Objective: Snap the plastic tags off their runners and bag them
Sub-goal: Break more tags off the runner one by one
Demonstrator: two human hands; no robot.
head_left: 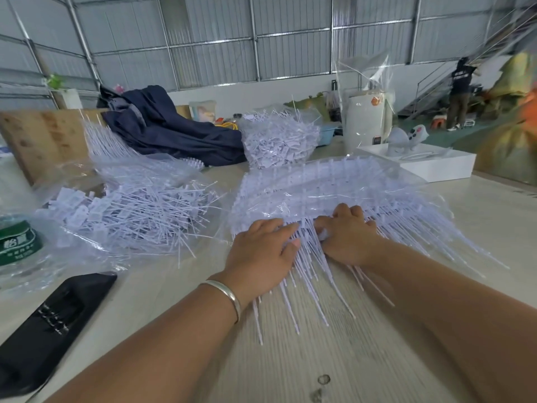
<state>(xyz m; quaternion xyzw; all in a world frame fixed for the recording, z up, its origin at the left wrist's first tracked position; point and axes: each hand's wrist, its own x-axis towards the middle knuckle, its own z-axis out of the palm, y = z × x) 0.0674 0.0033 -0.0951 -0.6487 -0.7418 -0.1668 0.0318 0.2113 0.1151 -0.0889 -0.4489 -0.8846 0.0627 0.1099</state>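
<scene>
A wide stack of white plastic tags on their runners (334, 193) lies in clear film at the table's middle, long tails fanning toward me. My left hand (261, 251) lies on the stack's near left part, fingers over the tags and thumb tucked at the tails. My right hand (348, 234) grips a bunch of tags just to the right, fingers curled over them. A clear bag of loose snapped tags (130, 213) sits to the left. Another filled bag of tags (279, 141) stands behind the stack.
A black phone-like case (52, 321) and a green-labelled water bottle (17, 242) lie at the near left. Dark blue cloth (162, 126), a white appliance in plastic (366, 117) and a white box (436, 164) line the back. A person stands far right by stairs.
</scene>
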